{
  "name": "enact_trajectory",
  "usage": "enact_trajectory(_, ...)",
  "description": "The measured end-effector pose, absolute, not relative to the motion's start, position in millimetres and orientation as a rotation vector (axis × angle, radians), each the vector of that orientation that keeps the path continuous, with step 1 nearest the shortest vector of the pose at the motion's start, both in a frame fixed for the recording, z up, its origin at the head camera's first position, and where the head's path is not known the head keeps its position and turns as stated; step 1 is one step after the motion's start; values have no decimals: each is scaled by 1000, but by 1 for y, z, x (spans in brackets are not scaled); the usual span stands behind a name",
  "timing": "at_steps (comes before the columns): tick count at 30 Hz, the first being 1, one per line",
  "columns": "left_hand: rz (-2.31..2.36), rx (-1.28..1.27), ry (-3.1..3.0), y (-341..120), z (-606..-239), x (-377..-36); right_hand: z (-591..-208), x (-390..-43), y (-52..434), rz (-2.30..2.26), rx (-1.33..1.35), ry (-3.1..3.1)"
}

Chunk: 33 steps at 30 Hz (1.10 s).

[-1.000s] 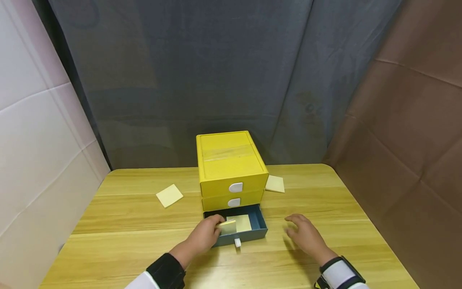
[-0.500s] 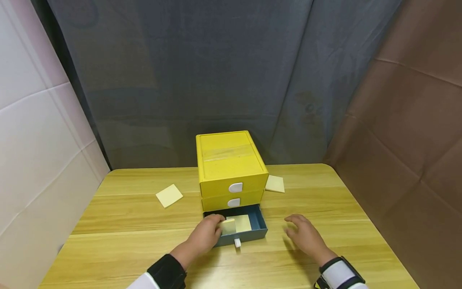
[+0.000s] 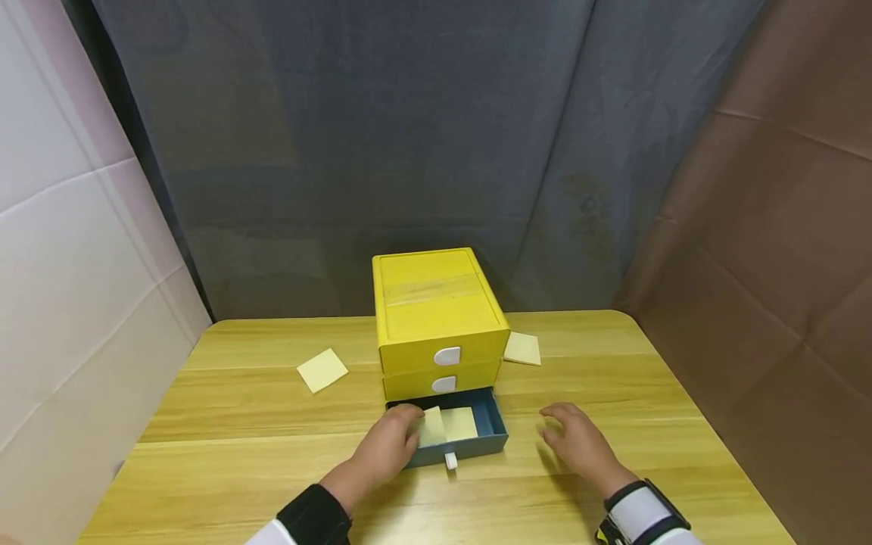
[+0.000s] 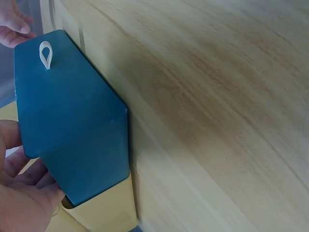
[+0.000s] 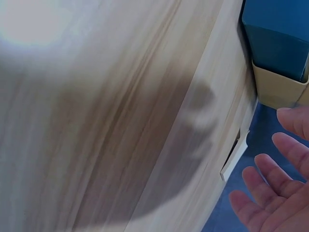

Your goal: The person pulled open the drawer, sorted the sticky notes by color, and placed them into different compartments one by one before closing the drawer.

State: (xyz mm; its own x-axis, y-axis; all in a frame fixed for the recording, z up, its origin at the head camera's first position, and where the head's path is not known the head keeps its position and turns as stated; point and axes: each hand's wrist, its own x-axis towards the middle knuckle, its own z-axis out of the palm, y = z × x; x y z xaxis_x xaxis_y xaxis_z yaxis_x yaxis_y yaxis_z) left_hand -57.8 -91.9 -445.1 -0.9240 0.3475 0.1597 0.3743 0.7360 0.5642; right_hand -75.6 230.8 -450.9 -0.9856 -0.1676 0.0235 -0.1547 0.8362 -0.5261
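My left hand (image 3: pixel 384 443) reaches over the left side of the pulled-out blue drawer (image 3: pixel 473 448). Its fingertips are at the edge of a pale yellow sticky note pad (image 3: pixel 431 428), which lies low in the drawer, partly behind the hand. Beside it is a second sticky note pad (image 3: pixel 460 424). In the left wrist view, a gap shows between thumb and fingers (image 4: pixel 34 176) at the drawer's side; the pads are hidden. My right hand (image 3: pixel 579 446) hovers over the table right of the drawer, fingers loosely bent and holding nothing.
The yellow drawer box (image 3: pixel 439 303) stands at the table's back, its two upper drawers closed. One sticky note pad (image 3: pixel 322 370) lies left of it, another pad (image 3: pixel 523 349) to its right. Grey, white and brown cloths hang around the table (image 3: pixel 238 424).
The pad at my left fingertips stood upright in the drawer; now it has tipped down and lies flatter beside the other one. My right hand stays in place.
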Motion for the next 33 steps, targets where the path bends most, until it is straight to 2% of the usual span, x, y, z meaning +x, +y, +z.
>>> enact_trajectory(15, -885, -602, -2813, -98, -441, -53, -454, -94, 233, -870, -285, 3021)
enact_trajectory(22, -852, -575, -2774, -113, -440, -38, -454, -103, 232, -866, -270, 3009)
enact_trajectory(33, -926, -397, -2744, -135, -443, -13, -452, -116, 228, -908, -201, 3009)
